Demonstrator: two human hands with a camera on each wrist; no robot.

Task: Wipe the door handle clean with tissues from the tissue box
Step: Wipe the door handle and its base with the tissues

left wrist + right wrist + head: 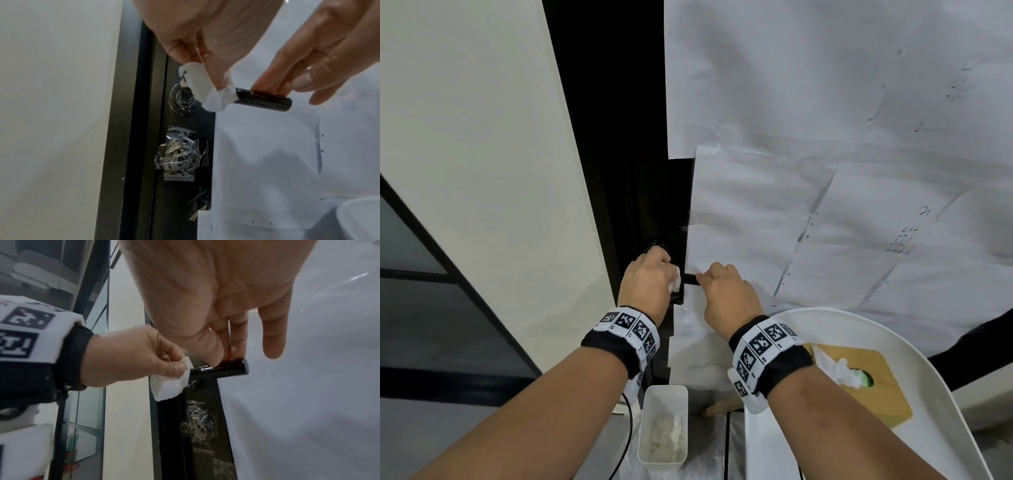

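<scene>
The black door handle (689,278) (265,101) (224,369) sticks out level from the dark door edge. My left hand (671,278) (197,65) (174,366) pinches a folded white tissue (675,281) (207,91) (170,384) that is wrapped round the handle near its round base plate (182,101). My right hand (703,278) (281,89) (225,359) pinches the handle's free end from above between thumb and fingers, little finger straight. The wooden tissue box (866,387), a tissue (835,370) poking from its slot, lies at the lower right behind my right wrist.
The box lies on a white curved seat (914,346) at the lower right. A white bin (663,425) with crumpled used tissues stands on the floor below the handle. White paper sheets (825,137) cover the door. Crinkled clear tape (179,155) covers the lock under the handle.
</scene>
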